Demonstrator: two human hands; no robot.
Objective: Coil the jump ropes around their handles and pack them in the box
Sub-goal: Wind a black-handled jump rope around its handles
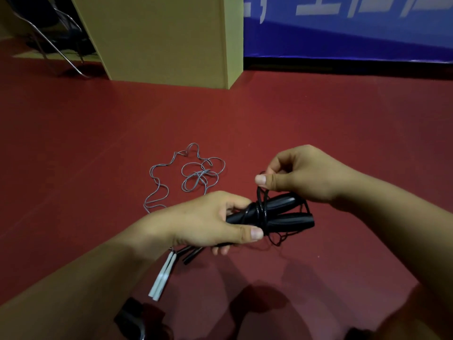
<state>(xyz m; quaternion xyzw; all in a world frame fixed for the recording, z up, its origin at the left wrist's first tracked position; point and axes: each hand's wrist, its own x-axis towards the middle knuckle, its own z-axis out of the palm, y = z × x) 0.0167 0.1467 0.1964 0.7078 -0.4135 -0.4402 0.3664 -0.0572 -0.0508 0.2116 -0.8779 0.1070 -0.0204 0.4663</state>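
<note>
Where the two hands meet above the red floor (318, 114), one black rope (260, 209) is held with its two black handles (286, 217) lying side by side. Left hand (208, 222) grips the handles at their left end, thumb pressed along the near side. Several turns of glossy black cord circle both handles at mid-length. Right hand (301, 175) pinches a loop of this cord between thumb and forefinger, just above the handles; thinner slack hangs below the right ends.

One grey rope (186, 173) lies loose on the floor beyond the left hand, its cord in irregular loops, uncoiled. Its two white handles (161, 276) lie together near the left forearm. Beside them, one more pair of black handles (193, 255) shows partly under the left hand; its cord cannot be made out.

Further back stand one yellow-green pillar (166, 38), one blue banner (343, 28) along the wall, and a metal chair frame (49, 40) at upper left.
</note>
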